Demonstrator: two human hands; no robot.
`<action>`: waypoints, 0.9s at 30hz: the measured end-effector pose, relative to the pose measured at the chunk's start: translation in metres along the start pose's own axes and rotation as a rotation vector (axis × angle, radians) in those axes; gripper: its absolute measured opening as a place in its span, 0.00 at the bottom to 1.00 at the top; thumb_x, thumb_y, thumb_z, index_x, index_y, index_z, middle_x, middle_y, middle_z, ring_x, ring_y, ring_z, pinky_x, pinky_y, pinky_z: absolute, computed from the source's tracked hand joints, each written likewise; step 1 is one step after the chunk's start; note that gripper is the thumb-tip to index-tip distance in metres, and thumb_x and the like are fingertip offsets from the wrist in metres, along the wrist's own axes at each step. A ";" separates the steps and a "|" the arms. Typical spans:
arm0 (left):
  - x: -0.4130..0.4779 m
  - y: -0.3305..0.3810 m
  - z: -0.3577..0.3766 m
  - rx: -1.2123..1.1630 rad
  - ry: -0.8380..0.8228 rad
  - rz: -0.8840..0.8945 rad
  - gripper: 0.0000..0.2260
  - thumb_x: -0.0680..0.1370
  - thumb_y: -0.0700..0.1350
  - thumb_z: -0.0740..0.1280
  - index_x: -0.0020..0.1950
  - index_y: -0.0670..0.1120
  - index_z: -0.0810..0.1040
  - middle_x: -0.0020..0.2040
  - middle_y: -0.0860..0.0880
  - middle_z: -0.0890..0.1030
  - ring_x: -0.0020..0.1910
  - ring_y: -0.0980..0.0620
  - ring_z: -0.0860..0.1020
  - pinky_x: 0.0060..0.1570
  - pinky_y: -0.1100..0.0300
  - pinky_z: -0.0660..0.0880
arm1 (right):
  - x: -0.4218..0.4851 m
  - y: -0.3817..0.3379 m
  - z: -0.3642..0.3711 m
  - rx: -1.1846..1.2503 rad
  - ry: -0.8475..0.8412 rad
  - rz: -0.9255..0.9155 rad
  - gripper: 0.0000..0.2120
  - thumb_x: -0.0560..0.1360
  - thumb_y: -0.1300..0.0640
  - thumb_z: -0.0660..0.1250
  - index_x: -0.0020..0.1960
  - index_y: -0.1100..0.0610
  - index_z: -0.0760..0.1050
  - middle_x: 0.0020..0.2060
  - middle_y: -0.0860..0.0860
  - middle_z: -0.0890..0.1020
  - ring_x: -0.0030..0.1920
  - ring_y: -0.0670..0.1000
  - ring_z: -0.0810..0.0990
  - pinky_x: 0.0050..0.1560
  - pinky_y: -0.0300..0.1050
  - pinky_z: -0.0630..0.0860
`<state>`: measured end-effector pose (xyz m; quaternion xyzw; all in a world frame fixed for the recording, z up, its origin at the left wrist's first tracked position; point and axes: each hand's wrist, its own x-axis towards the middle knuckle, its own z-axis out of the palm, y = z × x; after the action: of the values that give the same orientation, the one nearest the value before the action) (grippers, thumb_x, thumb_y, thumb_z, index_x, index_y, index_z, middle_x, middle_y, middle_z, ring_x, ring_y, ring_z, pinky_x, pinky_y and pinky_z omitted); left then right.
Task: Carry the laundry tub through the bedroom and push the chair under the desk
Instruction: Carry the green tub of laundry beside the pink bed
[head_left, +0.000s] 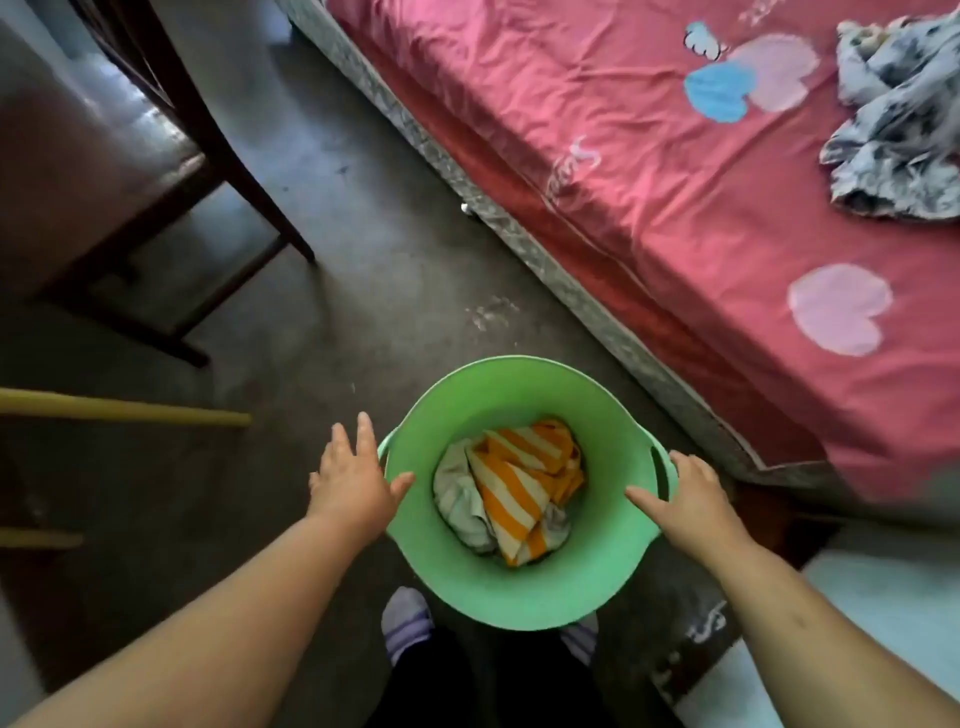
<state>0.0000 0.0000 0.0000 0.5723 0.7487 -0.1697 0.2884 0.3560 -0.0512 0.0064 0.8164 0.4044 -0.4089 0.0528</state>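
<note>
A green laundry tub (519, 582) stands on the dark floor just in front of my feet, holding an orange-and-white striped cloth (524, 483) and a grey cloth. My left hand (353, 478) hovers at the tub's left handle with fingers spread and thumb at the rim, gripping nothing. My right hand (691, 493) rests on the right handle, fingers over the outer rim and thumb inside. A dark wooden chair (156, 171) stands at the upper left, pulled out. The desk is not clearly visible.
A bed with a pink heart-print sheet (701, 208) fills the right side, with a crumpled grey patterned garment (898, 124) on it. A yellow wooden rod (130, 410) juts in from the left edge. Floor between chair and bed is bare concrete.
</note>
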 end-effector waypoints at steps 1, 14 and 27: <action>0.004 -0.001 0.006 0.001 -0.026 -0.035 0.45 0.75 0.62 0.65 0.80 0.48 0.40 0.81 0.39 0.47 0.79 0.39 0.53 0.73 0.40 0.57 | 0.007 0.003 0.005 0.017 -0.011 0.022 0.46 0.72 0.41 0.71 0.80 0.59 0.55 0.79 0.60 0.57 0.79 0.60 0.56 0.77 0.56 0.58; 0.070 -0.011 0.082 -0.641 -0.228 -0.357 0.38 0.72 0.48 0.75 0.75 0.40 0.61 0.69 0.36 0.74 0.64 0.37 0.76 0.64 0.44 0.73 | 0.092 0.044 0.059 0.518 -0.041 0.314 0.45 0.73 0.51 0.74 0.80 0.58 0.52 0.72 0.60 0.69 0.68 0.62 0.74 0.67 0.60 0.73; 0.063 0.015 -0.061 -0.965 -0.072 -0.370 0.18 0.73 0.45 0.72 0.61 0.42 0.75 0.53 0.42 0.83 0.48 0.44 0.82 0.49 0.50 0.79 | 0.095 -0.092 -0.051 0.680 -0.228 0.133 0.27 0.72 0.53 0.74 0.67 0.58 0.71 0.60 0.57 0.81 0.59 0.57 0.80 0.58 0.56 0.72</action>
<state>-0.0114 0.0879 0.0087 0.2262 0.8200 0.1271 0.5101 0.3549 0.0901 -0.0053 0.7610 0.1826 -0.6041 -0.1504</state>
